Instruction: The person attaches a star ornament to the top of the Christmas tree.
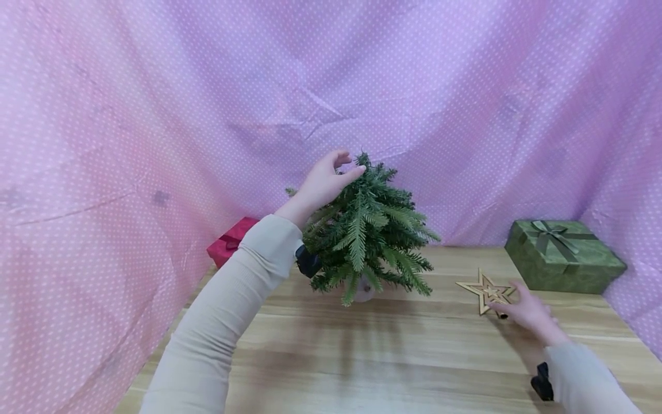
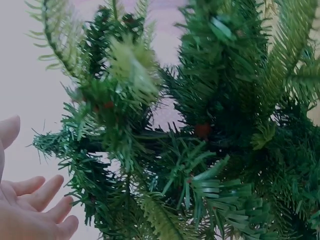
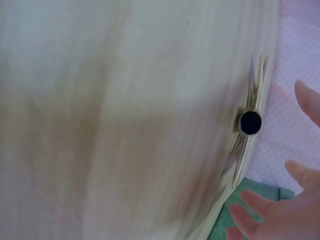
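Observation:
A small artificial Christmas tree (image 1: 383, 230) stands upright on the table. Beside its top is my left hand (image 1: 330, 178), thumb and fingers parted. In the left wrist view, the thumb and fingers of that left hand (image 2: 30, 207) lie around the green treetop (image 2: 52, 143) without gripping it. To the right, a gold star tree topper (image 1: 490, 292) lies on the table. My right hand (image 1: 527, 313) reaches over its right side, fingers spread. The right wrist view shows the star edge-on with its round, dark-mouthed tube (image 3: 240, 119); the right hand (image 3: 285, 215) appears apart from it.
A green gift box (image 1: 584, 267) with a ribbon bow sits behind my right hand. Partly behind my left sleeve is a red gift box (image 1: 233, 238). Pink dotted cloth (image 1: 439, 86) hangs around the wooden table (image 1: 414, 351).

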{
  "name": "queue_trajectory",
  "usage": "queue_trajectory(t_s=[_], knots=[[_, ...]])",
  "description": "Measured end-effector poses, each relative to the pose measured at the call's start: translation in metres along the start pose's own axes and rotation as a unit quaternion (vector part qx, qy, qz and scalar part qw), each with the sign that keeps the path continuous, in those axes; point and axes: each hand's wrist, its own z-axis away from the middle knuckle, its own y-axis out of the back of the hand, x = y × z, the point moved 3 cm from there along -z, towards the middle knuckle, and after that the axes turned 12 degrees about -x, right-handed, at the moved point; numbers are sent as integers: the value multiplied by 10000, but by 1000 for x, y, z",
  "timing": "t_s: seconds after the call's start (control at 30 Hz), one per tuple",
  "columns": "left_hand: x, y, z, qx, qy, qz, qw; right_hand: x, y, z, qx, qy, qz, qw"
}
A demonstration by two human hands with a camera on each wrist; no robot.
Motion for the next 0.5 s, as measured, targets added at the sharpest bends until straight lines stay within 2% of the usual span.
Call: queue_trajectory(t_s=[0.1,0.23,0.5], knots=[[-2,-2,-2,-112,-43,-48,9999,3,2,-6,-90,23,129,9999],[-6,-6,-2,-188,-109,-30,9998,6,7,-12,-130,275,231,9993],[-15,-14,-9,42,-140,-213,9997,13,6,-17,-250,379,-43,9990]])
